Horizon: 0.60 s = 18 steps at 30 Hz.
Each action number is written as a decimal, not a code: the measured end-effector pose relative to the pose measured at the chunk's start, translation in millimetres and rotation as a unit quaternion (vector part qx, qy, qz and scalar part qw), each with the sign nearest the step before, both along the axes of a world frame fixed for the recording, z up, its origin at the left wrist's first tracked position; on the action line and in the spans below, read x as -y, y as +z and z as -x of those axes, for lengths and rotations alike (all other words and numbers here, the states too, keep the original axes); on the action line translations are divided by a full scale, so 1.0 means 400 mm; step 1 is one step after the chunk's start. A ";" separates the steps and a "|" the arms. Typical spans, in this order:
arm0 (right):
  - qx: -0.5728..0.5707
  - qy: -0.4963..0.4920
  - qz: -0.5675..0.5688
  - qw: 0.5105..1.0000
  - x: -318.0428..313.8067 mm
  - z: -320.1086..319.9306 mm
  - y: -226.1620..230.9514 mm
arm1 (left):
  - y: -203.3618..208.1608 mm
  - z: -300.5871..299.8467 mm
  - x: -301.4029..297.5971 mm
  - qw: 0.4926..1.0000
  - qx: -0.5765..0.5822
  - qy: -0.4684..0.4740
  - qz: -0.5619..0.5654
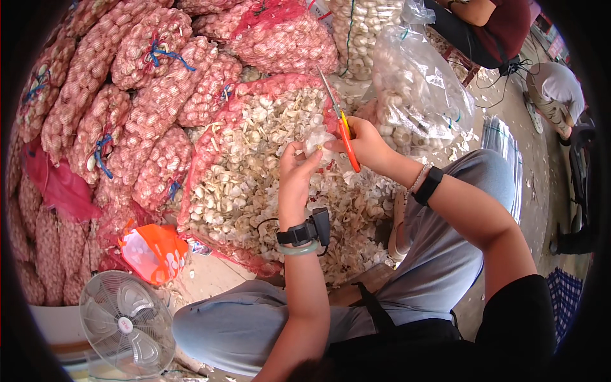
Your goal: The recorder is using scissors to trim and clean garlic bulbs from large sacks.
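Observation:
My left hand (296, 173) pinches a pale garlic bulb (316, 138) between thumb and fingers, above a wide heap of garlic. In my right hand (366, 146) is a pair of scissors (347, 141) with orange and yellow handles, its blades pointing up and away from me. The right fingertips come close to the bulb; whether they touch it I cannot tell. Below both hands lie loose garlic bulbs (235, 172) and dry skins (344, 204), spread over an opened red mesh sack (194, 169).
Full red mesh sacks (159, 95) of garlic are piled at the left and far side. A clear plastic bag (420, 89) of bulbs stands at the far right. An orange bag (156, 251) and a fan (127, 325) are at the near left. Other people sit and bend at the right.

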State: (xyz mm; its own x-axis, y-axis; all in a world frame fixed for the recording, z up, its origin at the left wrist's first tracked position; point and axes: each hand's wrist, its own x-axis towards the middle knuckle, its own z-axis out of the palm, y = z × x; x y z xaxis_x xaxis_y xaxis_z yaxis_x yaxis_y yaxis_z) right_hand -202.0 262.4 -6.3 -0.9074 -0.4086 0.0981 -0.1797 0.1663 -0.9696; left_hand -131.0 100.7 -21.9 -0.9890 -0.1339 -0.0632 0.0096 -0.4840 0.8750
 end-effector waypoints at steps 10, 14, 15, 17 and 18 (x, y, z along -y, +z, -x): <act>0.146 -0.005 0.068 0.987 0.004 -0.020 0.037 | -0.005 0.003 0.006 0.999 0.011 0.020 -0.041; 0.169 0.008 0.052 0.984 0.011 -0.023 0.036 | -0.005 0.007 -0.008 0.998 0.022 0.048 -0.025; 0.169 0.009 0.052 0.984 0.011 -0.024 0.036 | -0.004 0.007 -0.009 0.998 0.029 0.058 -0.015; 0.179 0.021 0.067 0.981 0.005 -0.028 0.043 | 0.003 0.006 -0.015 0.997 0.037 0.066 -0.005; 0.179 0.021 0.066 0.981 0.003 -0.026 0.040 | 0.006 0.005 -0.018 0.997 0.027 0.067 -0.017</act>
State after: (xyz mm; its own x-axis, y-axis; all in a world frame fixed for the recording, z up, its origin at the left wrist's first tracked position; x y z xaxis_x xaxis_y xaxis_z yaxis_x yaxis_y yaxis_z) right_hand -191.5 261.3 9.7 -0.8763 -0.4508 -0.1698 0.1730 0.0344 -0.9843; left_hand -133.1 108.0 -19.6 -0.9574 -0.2613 -0.1226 0.0295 -0.5113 0.8589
